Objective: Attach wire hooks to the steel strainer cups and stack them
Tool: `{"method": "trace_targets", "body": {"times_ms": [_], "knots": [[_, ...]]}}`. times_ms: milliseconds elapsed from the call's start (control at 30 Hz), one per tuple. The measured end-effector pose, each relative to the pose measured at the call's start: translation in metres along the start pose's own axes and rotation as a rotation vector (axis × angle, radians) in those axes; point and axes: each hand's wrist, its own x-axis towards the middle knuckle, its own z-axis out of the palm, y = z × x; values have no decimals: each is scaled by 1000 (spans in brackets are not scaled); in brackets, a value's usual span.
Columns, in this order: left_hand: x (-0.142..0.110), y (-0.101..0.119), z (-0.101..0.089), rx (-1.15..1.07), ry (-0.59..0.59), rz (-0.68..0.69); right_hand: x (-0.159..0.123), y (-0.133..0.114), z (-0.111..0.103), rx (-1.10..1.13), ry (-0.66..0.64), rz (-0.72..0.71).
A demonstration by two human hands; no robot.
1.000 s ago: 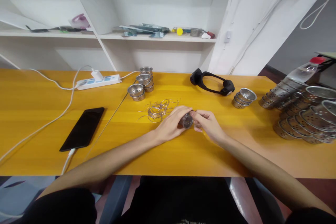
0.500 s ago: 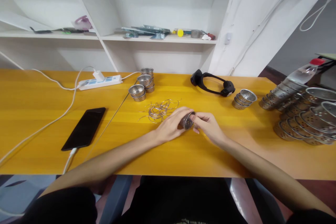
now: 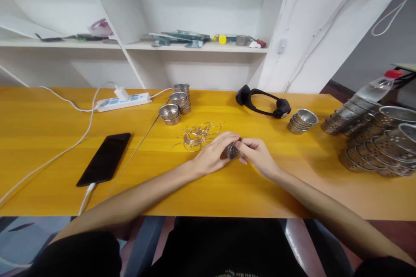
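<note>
A small perforated metal cup [image 3: 232, 151] lies tipped on its side in my left hand [image 3: 212, 154], whose fingers wrap over its top and side. My right hand [image 3: 256, 153] is closed at the cup's right edge, thumb and forefinger pinched on its rim; whether a wire is also between those fingers is too small to tell. Just left of the hands lies a loose tangle of thin metal wires [image 3: 196, 136] on the yellow table [image 3: 201, 194].
Short stacks of metal cups [image 3: 169, 113] stand behind the wires, another stack [image 3: 302, 122] to the right. Tall leaning stacks [image 3: 373, 151] and a red-capped bottle [image 3: 377, 88] crowd the right side. A black headset [image 3: 263, 103], phone [image 3: 104, 160] and power strip [image 3: 123, 101] lie on the table.
My right thumb has shifted slightly onto the rim of the cup, and its fingers have curled in a little. The left hand holds the cup in nearly the same place.
</note>
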Motion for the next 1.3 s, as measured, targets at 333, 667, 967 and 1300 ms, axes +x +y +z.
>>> {"method": "trace_targets", "body": {"times_ms": [333,667,967,1300], "knots": [[4,4,-2,-28,78,-12,-2,1,-4,-174,65,-223],[6,7,-4,-48,74,0,-3,3,-16,-794,289,-768],[0,3,-3,-9,108,-120,-8,3,-7,-1051,230,-783],[1,2,-2,-32,153,-196,-13,-1,4,-1192,225,-662]]}}
